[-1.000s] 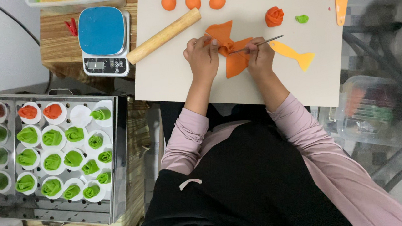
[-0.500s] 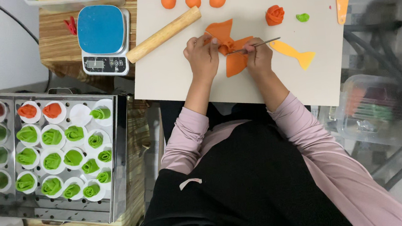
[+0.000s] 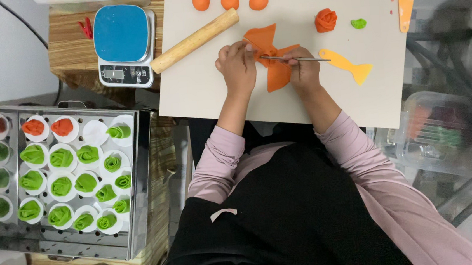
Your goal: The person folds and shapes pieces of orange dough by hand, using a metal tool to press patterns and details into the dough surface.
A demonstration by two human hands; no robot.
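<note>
**Shaping folded orange dough with a thin tool**

Working at the middle of the pale mat (image 3: pixel 205 98), which lies on the wooden desk (image 3: pixel 70 58). Folded sheet of orange dough (image 3: pixel 277 76) spread flat between both hands, with one flap fanning up and another down.

Left hand (image 3: pixel 237 66) curled, with fingertips pressed onto the dough's left edge where the folds meet, pinning it. Right hand (image 3: pixel 303 72) pinching a thin metal tool (image 3: pixel 310 59), held nearly level, its tip reaching in to the centre of the folds. Probably a pick or narrow blade, though too slim here to tell which.

Step in hand, by the look of it: creasing or gathering the sheet at its middle, partway to a finished flower like the orange dough rose (image 3: pixel 325 20) farther up the mat.

Next move, as a judgement: a steady left-hand hold and light pressure at the tip, since soft dough tears or smears easily. Also some care to keep the flaps from sticking down.

Close around: a wooden rolling pin (image 3: pixel 195 40) lying aslant just left of the left hand, and an orange scraper (image 3: pixel 348 65) just right of the right hand. Three orange dough balls (image 3: pixel 229 0) in a row near the top edge, and a small green scrap (image 3: pixel 358 23) beside the rose. Well off to the left, a blue-topped kitchen scale (image 3: pixel 123 43) and a steel steamer tray (image 3: pixel 138 174) of mostly green dough roses (image 3: pixel 61 158) in paper cups.
</note>
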